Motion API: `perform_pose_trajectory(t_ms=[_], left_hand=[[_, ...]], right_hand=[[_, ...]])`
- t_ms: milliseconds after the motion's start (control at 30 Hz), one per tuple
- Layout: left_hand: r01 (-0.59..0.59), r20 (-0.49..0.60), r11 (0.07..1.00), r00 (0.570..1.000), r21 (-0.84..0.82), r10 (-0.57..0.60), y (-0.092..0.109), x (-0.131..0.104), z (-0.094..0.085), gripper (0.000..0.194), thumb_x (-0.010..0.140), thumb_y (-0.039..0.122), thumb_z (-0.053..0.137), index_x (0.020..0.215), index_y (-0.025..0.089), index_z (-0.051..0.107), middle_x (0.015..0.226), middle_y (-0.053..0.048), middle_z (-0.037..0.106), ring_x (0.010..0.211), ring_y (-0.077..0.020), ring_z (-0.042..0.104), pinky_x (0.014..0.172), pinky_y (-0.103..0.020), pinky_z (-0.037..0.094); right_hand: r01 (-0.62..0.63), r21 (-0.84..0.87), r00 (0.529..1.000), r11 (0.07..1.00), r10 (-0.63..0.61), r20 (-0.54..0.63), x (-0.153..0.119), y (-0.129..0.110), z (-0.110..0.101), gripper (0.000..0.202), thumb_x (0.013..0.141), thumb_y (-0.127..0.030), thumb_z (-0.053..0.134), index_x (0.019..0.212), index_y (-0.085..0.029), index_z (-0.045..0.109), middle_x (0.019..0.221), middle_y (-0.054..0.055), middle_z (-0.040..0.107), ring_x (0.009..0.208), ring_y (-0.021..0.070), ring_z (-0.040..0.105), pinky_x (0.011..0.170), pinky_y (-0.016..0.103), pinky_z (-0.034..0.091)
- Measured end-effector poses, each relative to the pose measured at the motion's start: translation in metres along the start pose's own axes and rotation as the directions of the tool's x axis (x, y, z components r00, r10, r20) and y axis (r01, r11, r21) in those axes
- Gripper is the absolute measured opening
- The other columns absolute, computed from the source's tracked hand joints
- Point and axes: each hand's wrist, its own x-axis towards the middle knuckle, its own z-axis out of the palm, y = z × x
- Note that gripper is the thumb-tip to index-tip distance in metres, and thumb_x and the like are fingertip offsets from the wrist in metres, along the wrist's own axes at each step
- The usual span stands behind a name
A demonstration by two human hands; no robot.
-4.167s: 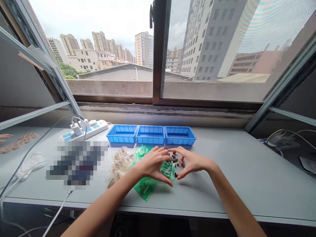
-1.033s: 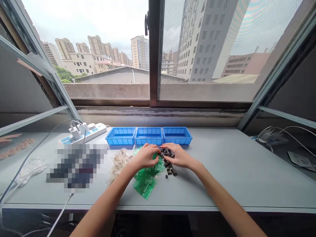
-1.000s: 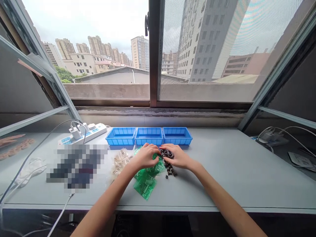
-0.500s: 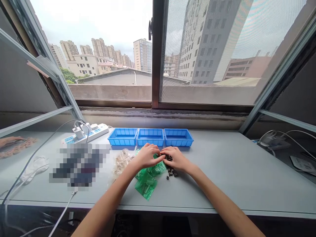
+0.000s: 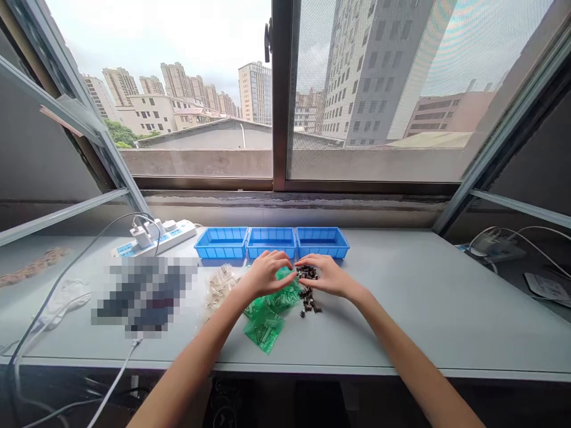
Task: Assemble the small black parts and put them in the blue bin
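My left hand (image 5: pixel 269 274) hovers with curved, parted fingers over several green plastic bags (image 5: pixel 264 328) of small parts. Opposite it, my right hand (image 5: pixel 329 276) is also open, thumb and fingers apart, beside a pile of small dark metal parts (image 5: pixel 307 294). Their exact kind is too small to make out. Nothing shows between the fingers of either hand. To the left of the green bags lie clear bags (image 5: pixel 220 284) with pale pieces in them, partly covered by my left forearm. Behind my hands stand three joined blue trays (image 5: pixel 272 242) in a row.
On the left of the table (image 5: pixel 401 309) lie a white power strip (image 5: pixel 172 239) with plugs, a blurred-out dark object (image 5: pixel 143 294) and a white cable (image 5: pixel 111 386). A window (image 5: pixel 196 89) rises behind, with metal frame bars (image 5: pixel 517 119) at both sides.
My hands have moved slightly apart and their fingers have spread. More of the dark metal parts shows between them. A hand at the far left edge is gone from view.
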Motion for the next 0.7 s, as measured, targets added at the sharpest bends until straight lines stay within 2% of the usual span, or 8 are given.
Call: perform_pose_trajectory(t_ms=[67, 100, 200, 267, 367, 500, 600, 700], left_hand=[[-0.023, 0.057, 1.000, 0.998, -0.009, 0.023, 0.001, 0.000, 0.002, 0.022, 0.085, 0.038, 0.047, 0.088, 0.021, 0.060, 0.103, -0.002, 0.060, 0.094, -0.0190, 0.055, 0.081, -0.033, 0.036], [-0.024, 0.080, 1.000, 0.997, -0.008, 0.024, 0.002, -0.001, 0.004, 0.021, 0.084, 0.037, 0.048, 0.088, 0.021, 0.060, 0.103, -0.002, 0.060, 0.094, -0.0192, 0.054, 0.081, -0.033, 0.036], [-0.014, 0.116, 1.000, 0.993, 0.005, 0.013, 0.005, -0.001, 0.006, 0.018, 0.083, 0.036, 0.050, 0.085, 0.020, 0.059, 0.094, -0.002, 0.060, 0.087, -0.0185, 0.055, 0.078, -0.032, 0.036], [-0.012, 0.124, 1.000, 0.992, -0.005, 0.012, 0.005, -0.001, 0.005, 0.018, 0.083, 0.035, 0.049, 0.081, 0.020, 0.059, 0.086, -0.001, 0.060, 0.083, -0.0177, 0.054, 0.077, -0.031, 0.035], [-0.001, 0.122, 1.000, 0.993, -0.029, 0.005, 0.004, -0.001, 0.003, 0.017, 0.082, 0.032, 0.050, 0.077, 0.019, 0.059, 0.083, -0.001, 0.059, 0.080, -0.0165, 0.054, 0.077, -0.031, 0.034], [0.001, 0.143, 0.999, 0.990, -0.039, 0.004, 0.003, 0.000, 0.002, 0.016, 0.077, 0.035, 0.057, 0.077, 0.019, 0.056, 0.084, 0.000, 0.058, 0.080, -0.0169, 0.053, 0.079, -0.031, 0.035], [-0.011, 0.164, 0.999, 0.986, -0.053, 0.019, 0.003, 0.001, 0.004, 0.020, 0.072, 0.034, 0.062, 0.080, 0.018, 0.053, 0.085, 0.000, 0.058, 0.083, -0.0180, 0.053, 0.081, -0.031, 0.035], [-0.022, 0.161, 0.997, 0.986, -0.067, 0.033, 0.004, 0.001, 0.007, 0.017, 0.072, 0.025, 0.058, 0.087, 0.019, 0.051, 0.088, 0.000, 0.059, 0.085, -0.0180, 0.053, 0.084, -0.032, 0.035]], right_hand=[[-0.018, 0.089, 0.999, 0.996, 0.014, 0.052, -0.004, -0.001, -0.008, 0.042, 0.068, -0.037, 0.068, 0.109, -0.026, 0.061, 0.116, 0.006, 0.058, 0.111, 0.0239, 0.052, 0.096, 0.040, 0.039], [-0.045, 0.094, 0.995, 0.995, 0.036, 0.097, -0.006, -0.002, -0.010, 0.058, 0.064, -0.041, 0.071, 0.118, -0.027, 0.055, 0.124, 0.007, 0.052, 0.117, 0.0255, 0.047, 0.099, 0.041, 0.037], [-0.127, 0.001, 0.957, 0.992, 0.122, 0.263, -0.011, -0.003, -0.009, 0.112, 0.047, -0.046, 0.079, 0.142, -0.027, 0.022, 0.145, 0.012, 0.023, 0.135, 0.0322, 0.019, 0.108, 0.050, 0.022], [-0.142, -0.061, 0.926, 0.988, 0.155, 0.343, -0.012, -0.004, -0.004, 0.127, 0.043, -0.047, 0.080, 0.145, -0.025, 0.008, 0.148, 0.015, 0.014, 0.137, 0.0338, 0.007, 0.109, 0.053, 0.014], [-0.159, -0.103, 0.907, 0.982, 0.186, 0.377, -0.011, -0.005, 0.001, 0.111, 0.049, -0.049, 0.078, 0.142, -0.027, 0.021, 0.147, 0.013, 0.017, 0.137, 0.0337, 0.008, 0.109, 0.053, 0.016], [-0.169, -0.137, 0.924, 0.976, 0.205, 0.324, -0.008, -0.005, -0.001, 0.079, 0.061, -0.046, 0.072, 0.131, -0.025, 0.044, 0.141, 0.012, 0.031, 0.133, 0.0319, 0.021, 0.108, 0.048, 0.021], [-0.145, -0.161, 0.945, 0.976, 0.185, 0.269, -0.006, -0.001, -0.003, 0.059, 0.070, -0.041, 0.067, 0.124, -0.022, 0.051, 0.133, 0.012, 0.042, 0.127, 0.0293, 0.033, 0.107, 0.046, 0.024], [-0.108, -0.167, 0.963, 0.980, 0.145, 0.225, -0.005, 0.003, -0.001, 0.049, 0.074, -0.038, 0.064, 0.119, -0.023, 0.055, 0.129, 0.010, 0.046, 0.123, 0.0282, 0.039, 0.104, 0.045, 0.029]])
